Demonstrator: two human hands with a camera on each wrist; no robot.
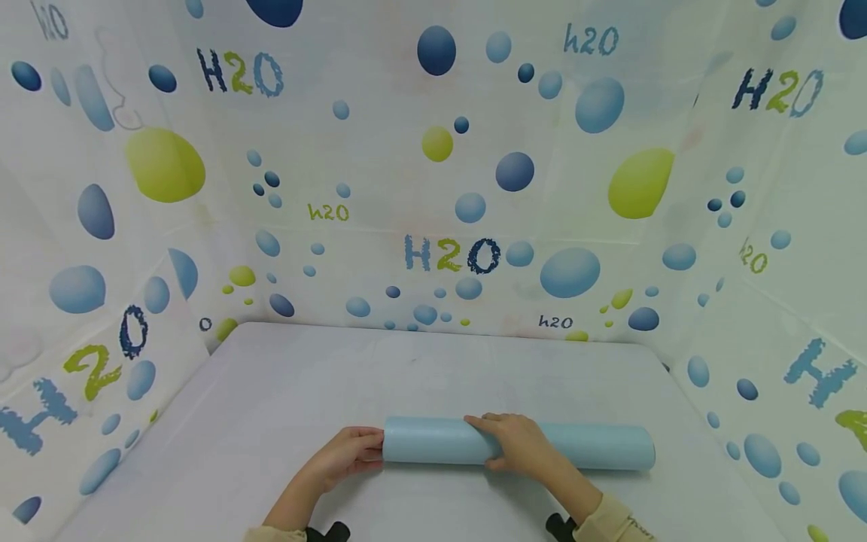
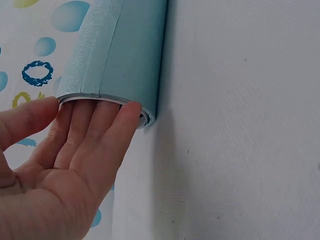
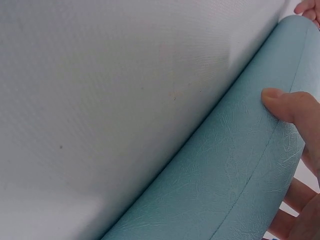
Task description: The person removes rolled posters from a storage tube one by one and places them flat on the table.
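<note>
A roll of light blue, leather-like sheet (image 1: 603,446) lies crosswise near the front of the white table. Fine creases and a straight line along its length show on the roll (image 3: 225,150) in the right wrist view. My right hand (image 1: 520,446) holds it around the middle, thumb on the near side and fingers over the far side. At the left end is my left hand (image 1: 344,456). In the left wrist view, the left hand's fairly straight fingers (image 2: 80,127) reach into the roll's end, hiding some tips, while the thumb touches the rim.
The white table (image 1: 406,369) extends behind and around the roll. White sheeting with blue and green drops and H2O lettering (image 1: 452,255) hangs at the back and both sides. Black straps or mounts (image 1: 328,532) show by the wrists at the bottom edge.
</note>
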